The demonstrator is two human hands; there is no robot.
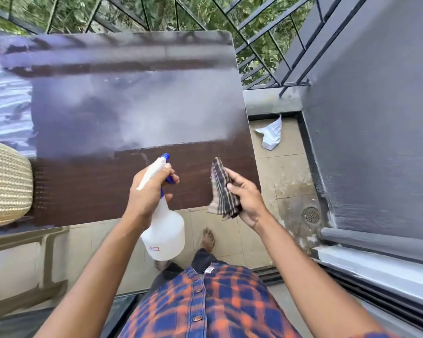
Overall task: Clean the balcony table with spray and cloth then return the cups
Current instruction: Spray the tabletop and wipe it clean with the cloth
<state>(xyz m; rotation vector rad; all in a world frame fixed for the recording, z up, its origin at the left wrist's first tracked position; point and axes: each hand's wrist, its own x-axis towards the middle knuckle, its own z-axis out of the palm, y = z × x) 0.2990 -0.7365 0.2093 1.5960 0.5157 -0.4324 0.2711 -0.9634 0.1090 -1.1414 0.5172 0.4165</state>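
Head view looks down on a dark brown, wood-grain worktop [95, 191] set against a black balcony railing [266, 45], with green leaves beyond. A pale sheen lies over the far part of the surface; whether this is wetness or reflected light cannot be told.

The left grip [149, 191] is closed round the neck of a white spray bottle [165, 235], with one finger curled over the blue trigger. The bottle is tilted: its blue nozzle points out over the worktop, while its body hangs past the near edge, above the floor tiles.

The right grip [244, 198] pinches a bunched checked cloth [221, 189] between thumb and fingers at the near right corner of the worktop. Whether the cloth touches the surface cannot be told.

A woven beige chair [7, 181] stands at the left edge. On the tiled floor to the right lie a crumpled scrap of paper [270, 134] and a round drain [310, 215]. A bare foot [207, 237] and a blue-and-orange plaid shirt [205, 301] show below.
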